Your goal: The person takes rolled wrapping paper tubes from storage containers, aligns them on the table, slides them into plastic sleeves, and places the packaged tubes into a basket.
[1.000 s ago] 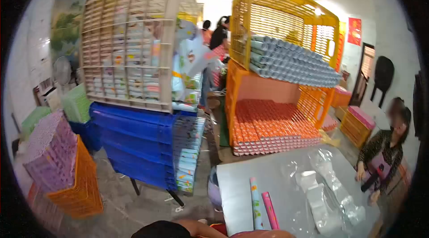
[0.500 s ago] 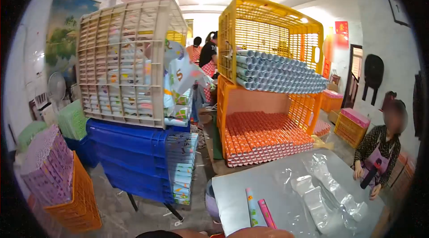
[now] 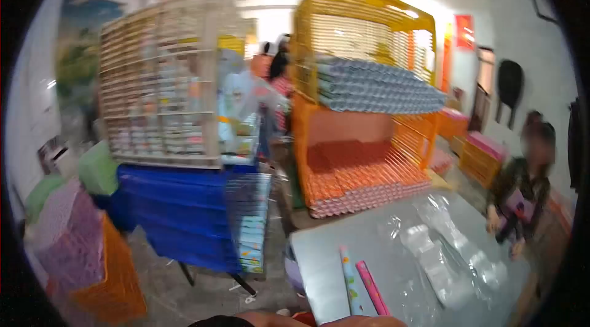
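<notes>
It's a workshop; stacked crates (image 3: 302, 149) hold rolls (image 3: 381, 88); clear plastic (image 3: 435, 268) lies on a worktable (image 3: 322, 265).

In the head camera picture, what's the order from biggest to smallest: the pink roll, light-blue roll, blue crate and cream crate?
1. Cream crate
2. Blue crate
3. Pink roll and light-blue roll: too alike to rank
</notes>
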The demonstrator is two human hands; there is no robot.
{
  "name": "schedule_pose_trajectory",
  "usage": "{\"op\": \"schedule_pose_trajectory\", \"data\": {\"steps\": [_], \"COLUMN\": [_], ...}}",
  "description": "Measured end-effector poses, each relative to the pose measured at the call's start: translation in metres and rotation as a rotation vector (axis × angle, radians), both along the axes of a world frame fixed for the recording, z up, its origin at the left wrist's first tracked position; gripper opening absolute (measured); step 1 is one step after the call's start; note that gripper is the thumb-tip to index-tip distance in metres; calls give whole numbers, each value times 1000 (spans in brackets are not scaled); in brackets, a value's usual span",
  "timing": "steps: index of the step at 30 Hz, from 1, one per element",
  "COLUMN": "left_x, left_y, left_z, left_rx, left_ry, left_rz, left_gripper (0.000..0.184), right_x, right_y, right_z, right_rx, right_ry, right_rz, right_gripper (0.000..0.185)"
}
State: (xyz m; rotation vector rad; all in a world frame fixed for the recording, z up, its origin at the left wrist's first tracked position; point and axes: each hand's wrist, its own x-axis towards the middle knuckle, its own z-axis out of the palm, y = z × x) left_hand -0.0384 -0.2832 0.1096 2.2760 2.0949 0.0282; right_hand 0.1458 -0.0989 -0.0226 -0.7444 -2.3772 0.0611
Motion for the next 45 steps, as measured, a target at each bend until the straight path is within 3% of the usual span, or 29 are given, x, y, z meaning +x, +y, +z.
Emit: {"op": "schedule_pose_trajectory", "data": {"steps": [2, 3, 4, 5, 7, 9, 10, 11, 19, 20, 23, 29, 37, 45], "left_x": [16, 35, 53, 70, 57, 57, 56, 57, 60, 61, 63, 62, 67, 76], "left_y": [61, 85, 96, 94, 73, 66, 69, 68, 70, 70, 72, 71, 67, 68], "left_z": [-52, -82, -114, -148, -132, -141, -141, -143, -135, -138, -130, -135, -127, -119], "left_rx": [-114, -176, -238, -298, 145, 286, 179, 285, 256, 397, 509, 468, 353, 307], "left_ry": [-4, 2, 10, 16, -80, -39, -63, -115, -192, -189, -232, -155, -331, -44], "left_rz": [-136, -213, -287, -353, -550, -568, -559, -564, -542, -532, -540, -541, -479, -464], "left_gripper": [28, 28, 28, 28, 42, 53, 54, 53, 45, 42, 41, 42, 42, 24], "right_x": [12, -7, -3, -3, -5, -4, -4, -3, -5, -5, -5, -5, -4, -5], "right_y": [13, 16, 6, 1, 3, -3, -1, -1, -4, -5, -4, -3, -2, 0], "right_z": [-8, -14, -13, -7, -11, -8, -10, -7, -3, -2, -5, -4, 1, -4], "right_rx": [-331, -101, -215, -169, -128, -162, -167, -176, -235, -213, -217, -217, -338, -294], "right_ry": [-262, 30, -33, 8, 13, -5, -63, -72, -62, -51, -67, -39, -75, -48], "right_rz": [69, 95, -16, -37, -72, -101, -108, -151, -136, -141, -143, -133, -121, -108], "right_gripper": [55, 29, 27, 26, 25, 28, 28, 28, 27, 26, 26, 28, 30, 30]}}
